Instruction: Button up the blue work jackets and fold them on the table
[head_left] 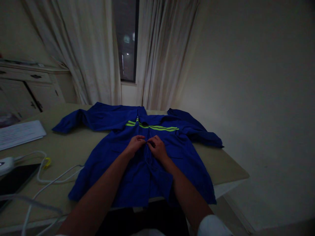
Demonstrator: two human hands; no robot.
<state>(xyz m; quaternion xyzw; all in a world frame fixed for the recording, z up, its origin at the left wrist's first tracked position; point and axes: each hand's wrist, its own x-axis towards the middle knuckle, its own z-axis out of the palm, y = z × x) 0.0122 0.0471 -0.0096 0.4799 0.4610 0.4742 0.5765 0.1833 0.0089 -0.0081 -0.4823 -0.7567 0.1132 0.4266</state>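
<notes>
A blue work jacket (182, 154) with yellow-green stripes across the chest lies spread on the table, sleeves out to both sides. At its front opening, just below the stripes, my left hand (136, 144) pinches the fabric edge. My right hand (157, 147) meets it there, thumb and fingers closed on the other front edge. The fingertips of both hands nearly touch. Whatever small fastening may be between them is hidden. Below the hands the front hangs partly apart, with one flap folded over toward the right.
Papers (22, 133) lie on the table (73, 147) at the left. Nearer are a white charger (7, 165), white cables (41, 180) and a dark tablet or phone (18, 180). Curtains (95, 49) and a cabinet (31, 85) stand behind; a wall (258, 98) rises at the right.
</notes>
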